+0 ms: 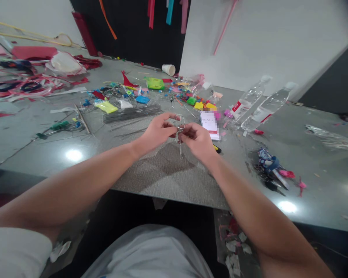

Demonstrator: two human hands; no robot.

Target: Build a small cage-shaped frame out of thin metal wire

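Thin silvery wire bent into a small looped shape (179,122) is held up above the table between my two hands. My left hand (159,129) pinches it from the left, thumb and forefinger closed around its edge. From the right, the fingertips of my right hand (197,139) grip its lower part. A straight wire end hangs below the fingers. Behind my left hand lies a bundle of straight grey wires (132,114). A phone with a lit screen (210,125) lies just past my right hand, and a yellow-and-black tool (217,148) is partly hidden by that hand.
Two clear plastic bottles (266,106) stand at the right. Colourful clay packets (155,83) and scraps cover the back. Scissors (17,85) lie among red and pink material at the left. A paper cup (168,70) rests on its side by the wall. The table edge (168,197) is near me.
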